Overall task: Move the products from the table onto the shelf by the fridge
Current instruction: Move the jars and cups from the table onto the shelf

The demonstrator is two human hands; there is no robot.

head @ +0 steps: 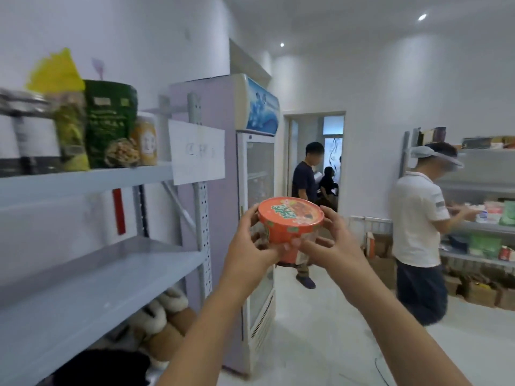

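Both hands, left [249, 246] and right [333, 243], gripped the round orange instant-noodle bowl [289, 225] beside the grey metal shelf [97, 277].

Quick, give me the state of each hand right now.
Left hand: holding the orange noodle bowl on its left side.
Right hand: holding the same bowl on its right side.

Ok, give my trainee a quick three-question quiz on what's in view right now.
1. True or false: the noodle bowl sits on the shelf.
2. What stands at the shelf's far end? A fridge, B sink, C oven.
3. How many hands hold the bowl?
Key: 1 false, it is held in the air. 2 A. 3 two, the left hand and the right hand.
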